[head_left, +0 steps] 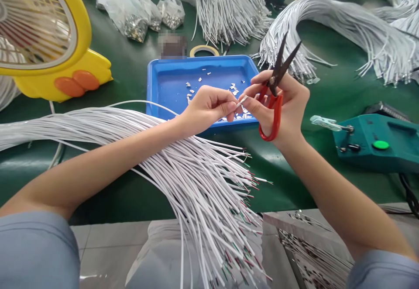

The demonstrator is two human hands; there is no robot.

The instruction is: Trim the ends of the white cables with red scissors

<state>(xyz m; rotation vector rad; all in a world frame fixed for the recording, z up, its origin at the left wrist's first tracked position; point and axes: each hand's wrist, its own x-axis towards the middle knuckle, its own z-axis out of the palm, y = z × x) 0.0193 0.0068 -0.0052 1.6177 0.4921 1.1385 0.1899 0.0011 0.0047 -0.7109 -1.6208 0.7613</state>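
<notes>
My left hand (212, 108) is closed in a pinch on one white cable (149, 103), just above the front part of a blue tray (203, 79). Red-handled scissors (276, 101) sit in my right hand (290, 105), their dark blades apart and pointing up and away. Its thumb and finger also meet at the tip of that cable, close to the left fingertips. Small white scraps (233, 89) lie in the tray. Under my left forearm a big bundle of white cables (183, 162) spreads over the table edge, many ends showing red and green inner wires.
A yellow fan (75, 44) stands at left. Behind the tray are a tape roll (204, 50), plastic bags of small metal parts (135, 22) and cable bundles (229, 9). At right sits a teal device (376, 140); more cables (314, 254) lie below the table.
</notes>
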